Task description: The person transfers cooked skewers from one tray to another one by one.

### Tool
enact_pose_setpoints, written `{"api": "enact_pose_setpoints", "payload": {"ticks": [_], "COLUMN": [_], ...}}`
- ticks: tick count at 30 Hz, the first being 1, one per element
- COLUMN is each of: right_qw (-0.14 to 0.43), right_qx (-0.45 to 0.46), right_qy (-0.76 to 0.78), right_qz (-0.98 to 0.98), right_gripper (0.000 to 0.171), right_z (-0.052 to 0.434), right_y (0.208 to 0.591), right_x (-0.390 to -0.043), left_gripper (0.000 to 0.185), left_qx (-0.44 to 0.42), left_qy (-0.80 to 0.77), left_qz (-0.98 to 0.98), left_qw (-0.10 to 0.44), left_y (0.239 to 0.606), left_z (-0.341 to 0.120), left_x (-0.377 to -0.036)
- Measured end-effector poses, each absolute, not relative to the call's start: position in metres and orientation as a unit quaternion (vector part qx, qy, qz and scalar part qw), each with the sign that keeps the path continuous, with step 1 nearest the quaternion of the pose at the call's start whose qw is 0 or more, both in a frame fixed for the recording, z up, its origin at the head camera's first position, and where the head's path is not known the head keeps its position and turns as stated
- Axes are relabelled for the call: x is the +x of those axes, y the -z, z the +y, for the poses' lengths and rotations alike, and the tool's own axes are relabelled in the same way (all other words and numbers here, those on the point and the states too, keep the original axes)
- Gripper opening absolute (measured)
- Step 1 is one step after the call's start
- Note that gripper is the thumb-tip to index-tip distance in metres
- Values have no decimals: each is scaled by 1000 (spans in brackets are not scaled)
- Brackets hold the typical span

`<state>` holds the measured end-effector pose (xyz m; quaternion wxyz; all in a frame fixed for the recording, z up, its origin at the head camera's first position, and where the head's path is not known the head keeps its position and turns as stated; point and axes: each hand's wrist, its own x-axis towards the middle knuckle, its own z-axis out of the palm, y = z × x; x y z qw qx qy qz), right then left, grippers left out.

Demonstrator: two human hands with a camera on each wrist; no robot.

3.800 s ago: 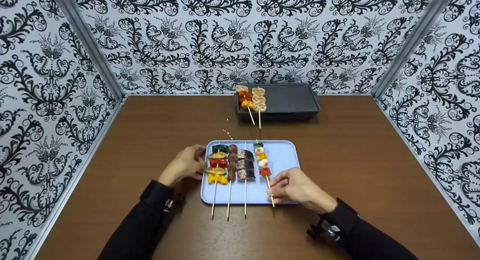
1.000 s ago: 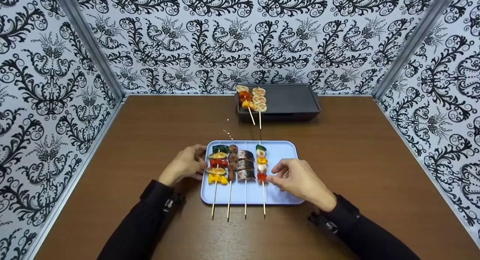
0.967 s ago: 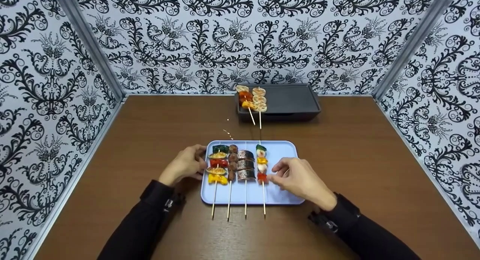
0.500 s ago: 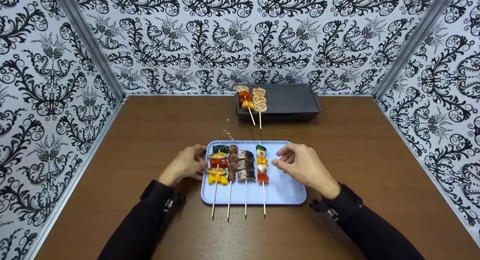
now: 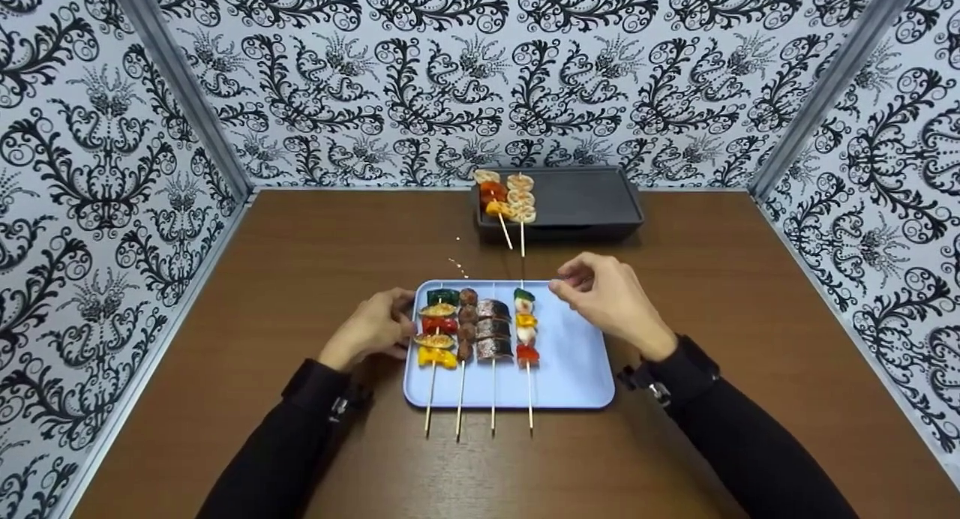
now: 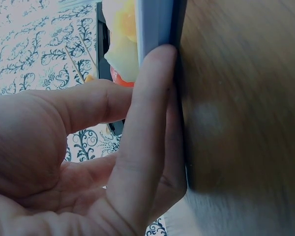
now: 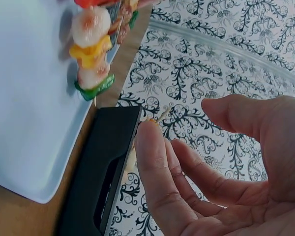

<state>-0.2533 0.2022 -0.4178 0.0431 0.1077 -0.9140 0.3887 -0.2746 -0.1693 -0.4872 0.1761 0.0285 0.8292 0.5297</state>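
A light blue tray (image 5: 574, 369) lies on the brown table and carries several skewers side by side: a pepper skewer (image 5: 435, 328), a meatball skewer (image 5: 466, 324), a dark sliced skewer (image 5: 493, 329) and a shrimp and vegetable skewer (image 5: 526, 328). My left hand (image 5: 397, 324) rests against the tray's left edge; in the left wrist view its straight fingers (image 6: 152, 98) press along the rim of the tray (image 6: 157, 24). My right hand (image 5: 574, 279) hovers empty over the tray's far right corner, fingers loosely curled. In the right wrist view that hand (image 7: 182, 118) holds nothing, beyond the shrimp skewer (image 7: 91, 46).
A black tray (image 5: 585, 200) stands at the back of the table against the wall, with two skewers (image 5: 491, 193) (image 5: 520, 198) lying on its left part, sticks pointing toward me. Patterned walls close in the table on three sides.
My right hand let go of the shrimp skewer, which now lies straight beside the others, then rose and moved away toward the tray's far right corner. The left hand stayed put.
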Motion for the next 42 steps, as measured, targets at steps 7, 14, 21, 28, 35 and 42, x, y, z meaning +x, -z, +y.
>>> {"api": "enact_pose_setpoints", "payload": {"ticks": [7, 14, 21, 28, 35, 42], "right_qw": [51, 51, 31, 23, 20, 17], "right_qx": [95, 93, 90, 83, 74, 64], "right_qy": [-391, -390, -421, -419, -409, -402], "right_qz": [-914, -915, -902, -904, -909, -913], "right_gripper": [36, 41, 42, 39, 46, 47], "right_z": [204, 206, 204, 197, 191, 185], "right_y": [413, 410, 410, 410, 413, 414], "right_x": [-272, -294, -312, -328, -342, -350], "left_gripper": [68, 69, 69, 67, 67, 68], "left_qx": [29, 18, 17, 16, 13, 13], "left_qy": [-529, -530, -529, -527, -528, -530], "left_qz": [830, 829, 829, 830, 830, 829], "left_qw": [174, 178, 181, 179, 178, 180], "left_y": [487, 486, 486, 487, 488, 486], "left_z": [-169, -167, -167, -168, -168, -167], "left_x": [-275, -274, -274, -273, -273, -275]}}
